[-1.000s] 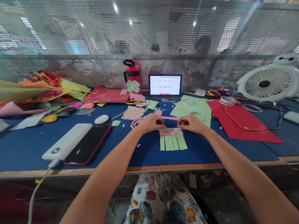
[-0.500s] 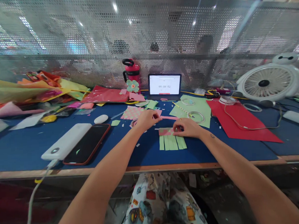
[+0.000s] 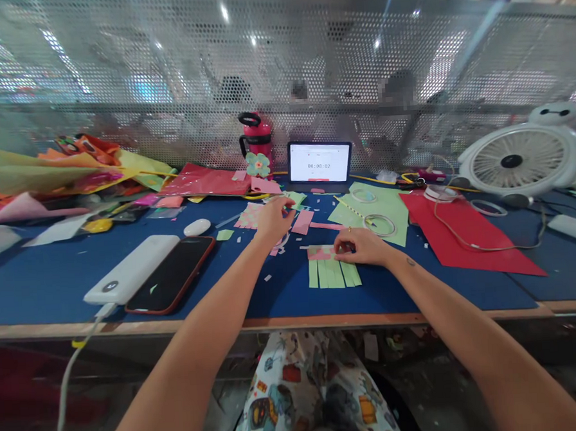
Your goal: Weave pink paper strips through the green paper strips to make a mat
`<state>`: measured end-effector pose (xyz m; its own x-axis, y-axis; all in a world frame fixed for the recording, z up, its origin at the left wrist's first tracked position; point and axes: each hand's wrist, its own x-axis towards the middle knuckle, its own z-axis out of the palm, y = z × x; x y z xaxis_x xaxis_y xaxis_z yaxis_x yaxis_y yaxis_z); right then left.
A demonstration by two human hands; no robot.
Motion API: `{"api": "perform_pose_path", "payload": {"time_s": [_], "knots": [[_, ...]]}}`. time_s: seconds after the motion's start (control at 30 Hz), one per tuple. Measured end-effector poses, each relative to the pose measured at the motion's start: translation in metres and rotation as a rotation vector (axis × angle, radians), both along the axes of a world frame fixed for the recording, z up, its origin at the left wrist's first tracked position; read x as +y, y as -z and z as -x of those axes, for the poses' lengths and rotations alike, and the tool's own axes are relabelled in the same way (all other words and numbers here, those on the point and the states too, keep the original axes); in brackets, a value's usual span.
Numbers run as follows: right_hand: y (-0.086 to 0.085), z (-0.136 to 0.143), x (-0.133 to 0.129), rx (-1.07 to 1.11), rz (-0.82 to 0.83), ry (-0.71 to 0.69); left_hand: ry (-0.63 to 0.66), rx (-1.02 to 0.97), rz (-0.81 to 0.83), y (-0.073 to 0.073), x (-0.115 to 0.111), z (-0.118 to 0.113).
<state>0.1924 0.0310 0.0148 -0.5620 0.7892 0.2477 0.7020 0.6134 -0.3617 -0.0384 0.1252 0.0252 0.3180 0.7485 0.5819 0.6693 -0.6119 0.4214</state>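
Note:
My right hand pinches the upper right part of a small woven paper piece. Its green strips hang loose toward me, and a pink-and-green checked band runs along the top. My left hand hovers farther up the desk with curled fingertips; whether anything is between them I cannot make out. A pink paper strip lies just beyond my right hand, beside a short pink paper rectangle. Partly behind my left hand is a pink checked woven sheet.
Rolls of tape rest on a green sheet, near red paper. A phone, power bank and mouse lie left. A tablet, bottle and fan stand at the back.
My left hand has moved up and left, away from the pink strip, uncovering the pink rectangle. My right hand stays on the woven paper piece.

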Motion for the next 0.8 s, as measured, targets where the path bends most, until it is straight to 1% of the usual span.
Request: {"api": "perform_pose_path", "payload": {"time_s": [0.1,0.2,0.27,0.3,0.33,0.43,0.5,0.57,0.67,0.73,0.8], "knots": [[0.000,0.000,0.000,-0.003,0.002,0.009,-0.067,0.032,-0.012,-0.002,0.007,0.008],[0.000,-0.001,0.000,-0.001,-0.021,0.036,-0.164,0.086,-0.028,-0.008,0.011,0.017],[-0.001,-0.002,0.000,0.013,-0.046,0.060,-0.218,0.139,0.049,-0.012,0.013,0.023],[-0.001,-0.003,0.001,0.024,-0.057,0.074,-0.210,0.186,0.101,-0.014,0.013,0.025],[-0.001,-0.003,0.001,0.035,-0.066,0.086,-0.176,0.239,0.147,-0.015,0.013,0.027],[-0.002,-0.006,0.002,0.062,-0.079,0.112,0.000,0.388,0.253,-0.015,0.011,0.028],[-0.003,-0.007,0.002,0.067,-0.086,0.117,0.074,0.461,0.319,-0.012,0.009,0.026],[-0.002,-0.008,0.003,0.064,-0.096,0.117,0.100,0.526,0.376,-0.010,0.005,0.024],[-0.001,-0.008,0.003,0.056,-0.101,0.114,0.127,0.591,0.415,-0.010,-0.001,0.021],[-0.001,-0.008,0.003,0.055,-0.100,0.113,0.101,0.612,0.385,-0.013,-0.004,0.020],[-0.001,-0.007,0.003,0.071,-0.101,0.124,0.048,0.587,0.291,-0.017,-0.008,0.018]]}}
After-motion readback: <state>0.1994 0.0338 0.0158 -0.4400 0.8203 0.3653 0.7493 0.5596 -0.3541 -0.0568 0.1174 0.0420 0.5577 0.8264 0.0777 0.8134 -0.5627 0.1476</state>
